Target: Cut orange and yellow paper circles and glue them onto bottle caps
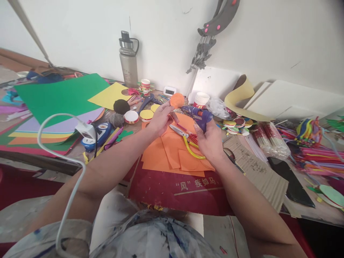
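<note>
My left hand (162, 120) pinches a small round orange disc (177, 100) and holds it up over the table. In my right hand (211, 141) is a blue hot glue gun (200, 115), its nozzle pointing left toward the disc's lower edge; whether the tip touches the disc I cannot tell. Beneath both hands lie several orange paper sheets (156, 152). Scissors with yellow handles (194, 153) rest on these sheets, their blades toward my left hand.
Green sheet (64, 95), yellow sheet (110, 96) and blue-white device (100, 134) lie left. A bottle (128, 61) and paper cups (202, 99) stand at the back. Corrugated cardboard (255, 172), a black phone (290, 181) and pipe cleaners (319, 157) lie right. A white cable (77, 179) crosses my left arm.
</note>
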The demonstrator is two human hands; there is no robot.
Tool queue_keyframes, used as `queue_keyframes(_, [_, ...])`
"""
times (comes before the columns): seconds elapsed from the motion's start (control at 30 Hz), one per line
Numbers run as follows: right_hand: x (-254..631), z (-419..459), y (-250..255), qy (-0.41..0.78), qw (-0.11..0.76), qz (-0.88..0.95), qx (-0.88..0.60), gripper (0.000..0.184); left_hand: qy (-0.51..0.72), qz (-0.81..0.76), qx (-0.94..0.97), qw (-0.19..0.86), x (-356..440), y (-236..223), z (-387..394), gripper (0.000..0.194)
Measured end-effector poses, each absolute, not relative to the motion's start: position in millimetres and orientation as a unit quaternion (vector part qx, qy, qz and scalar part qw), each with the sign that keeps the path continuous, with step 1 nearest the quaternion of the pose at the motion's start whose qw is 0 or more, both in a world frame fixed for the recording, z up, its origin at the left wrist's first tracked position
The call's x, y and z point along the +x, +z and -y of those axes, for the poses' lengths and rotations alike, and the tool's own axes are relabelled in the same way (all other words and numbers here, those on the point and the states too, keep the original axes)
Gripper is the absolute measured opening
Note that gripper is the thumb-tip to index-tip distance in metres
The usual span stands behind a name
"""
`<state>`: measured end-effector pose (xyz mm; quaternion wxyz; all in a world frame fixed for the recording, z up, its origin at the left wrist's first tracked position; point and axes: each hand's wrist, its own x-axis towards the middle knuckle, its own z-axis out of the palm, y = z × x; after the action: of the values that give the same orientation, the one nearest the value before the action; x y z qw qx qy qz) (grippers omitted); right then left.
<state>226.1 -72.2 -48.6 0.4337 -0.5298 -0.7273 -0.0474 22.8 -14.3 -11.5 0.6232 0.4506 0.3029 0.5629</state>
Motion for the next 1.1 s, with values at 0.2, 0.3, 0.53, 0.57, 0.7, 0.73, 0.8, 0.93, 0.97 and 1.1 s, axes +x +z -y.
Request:
queue_keyframes(0.2, [225.5, 73.0, -42.4, -0.031, 0.453, 0.698, -0.554, 0.042, 0.557, -0.313, 0.429, 0.639, 22.9, -7.8, 16.6, 0.013])
queue_keyframes(0.3, [226.8, 73.2, -40.9, -0.038, 0.456, 0.689, -0.562, 0.041, 0.556, -0.314, 0.425, 0.641, 24.1, -6.6, 18.6, 0.015])
queue_keyframes(0.53, [230.0, 72.3, -38.4, -0.040, 0.456, 0.677, -0.576, 0.039, 0.525, -0.301, 0.464, 0.647, 26.4, -15.9, 16.5, 0.014])
queue_keyframes(0.57, [229.8, 72.3, -38.2, -0.038, 0.455, 0.678, -0.577, 0.039, 0.519, -0.300, 0.470, 0.647, 26.5, -17.2, 16.2, 0.014])
queue_keyframes(0.7, [227.0, 72.6, -39.0, -0.034, 0.452, 0.689, -0.566, 0.043, 0.506, -0.301, 0.490, 0.643, 26.6, -20.1, 15.7, 0.019])
queue_keyframes(0.73, [226.4, 72.7, -39.7, -0.033, 0.450, 0.694, -0.561, 0.044, 0.508, -0.301, 0.492, 0.640, 26.5, -20.4, 15.4, 0.022])
queue_keyframes(0.8, [226.1, 72.5, -41.2, -0.030, 0.447, 0.703, -0.553, 0.046, 0.512, -0.300, 0.495, 0.635, 26.2, -20.5, 14.8, 0.024])
queue_keyframes(0.93, [228.0, 71.7, -42.4, -0.031, 0.452, 0.701, -0.551, 0.046, 0.518, -0.298, 0.503, 0.624, 25.5, -18.7, 14.1, 0.015])
queue_keyframes(0.97, [228.4, 71.7, -42.3, -0.033, 0.453, 0.698, -0.553, 0.046, 0.520, -0.301, 0.502, 0.622, 25.3, -17.7, 14.2, 0.013])
queue_keyframes(1.1, [228.8, 72.8, -41.1, -0.032, 0.445, 0.701, -0.556, 0.045, 0.533, -0.315, 0.487, 0.616, 24.3, -11.7, 16.5, 0.011])
